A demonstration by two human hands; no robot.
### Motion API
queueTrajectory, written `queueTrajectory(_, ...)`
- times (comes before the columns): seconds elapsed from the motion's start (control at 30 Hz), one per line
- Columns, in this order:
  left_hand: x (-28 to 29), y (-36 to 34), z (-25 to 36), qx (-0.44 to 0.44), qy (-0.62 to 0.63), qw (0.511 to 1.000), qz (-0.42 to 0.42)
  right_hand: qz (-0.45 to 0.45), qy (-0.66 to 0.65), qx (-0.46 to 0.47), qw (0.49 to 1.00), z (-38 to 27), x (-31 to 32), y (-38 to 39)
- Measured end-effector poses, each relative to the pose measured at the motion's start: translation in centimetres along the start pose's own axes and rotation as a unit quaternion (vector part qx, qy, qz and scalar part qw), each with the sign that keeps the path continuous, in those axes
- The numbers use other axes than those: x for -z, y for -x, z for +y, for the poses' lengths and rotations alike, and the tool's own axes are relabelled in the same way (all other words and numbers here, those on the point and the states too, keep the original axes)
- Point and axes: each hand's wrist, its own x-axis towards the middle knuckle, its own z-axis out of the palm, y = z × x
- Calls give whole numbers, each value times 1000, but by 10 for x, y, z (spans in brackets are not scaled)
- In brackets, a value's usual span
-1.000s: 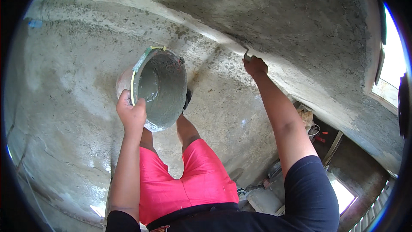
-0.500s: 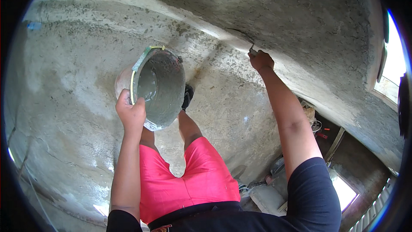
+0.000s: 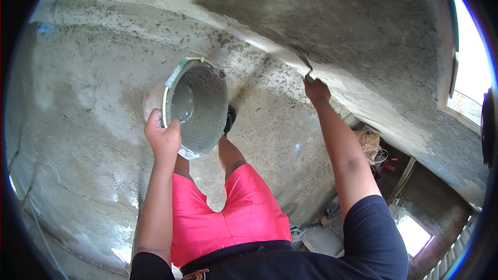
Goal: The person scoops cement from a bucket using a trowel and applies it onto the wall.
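Note:
My left hand [image 3: 163,133] is closed on the near-left rim of a bucket [image 3: 210,111], by its pale yellow wire handle with a green grip sleeve. The bucket is tilted, its mouth facing up and right; grey wet mortar coats its inside and some lies in it. My right hand [image 3: 317,91] is closed around the handle of a trowel [image 3: 309,71], arm stretched out ahead. The trowel's bent shank shows above the fist; its thin blade is seen nearly edge-on, against the dark grey plastered wall [image 3: 358,26].
My feet stand on the rough, mortar-spotted concrete floor [image 3: 270,155]. A window opening [image 3: 464,103] is in the wall at right. Sacks [image 3: 367,144] and other clutter lie behind my right arm. A small blue object [image 3: 45,28] is at the far left.
My right hand and the trowel have come down along the wall, nearer to me. The bucket, still in my left hand, sits slightly further right in view.

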Motion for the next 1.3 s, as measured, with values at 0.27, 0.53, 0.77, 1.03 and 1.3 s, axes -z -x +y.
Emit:
queueTrajectory(0.27,-1,22,52,-19,-13,1000,-6,-45,-261,53,963,97,-27,134)
queueTrajectory(0.53,-5,47,125,-96,-63,993,-5,-72,-387,203,897,102,9,226)
queueTrajectory(0.77,-2,57,215,-126,-63,989,-55,7,-247,334,910,69,116,259)
queueTrajectory(1.03,3,68,268,-197,-39,973,-114,170,-170,427,872,22,169,241)
queueTrajectory(1.3,9,68,299,-230,-79,961,-133,156,-163,445,867,6,195,249)
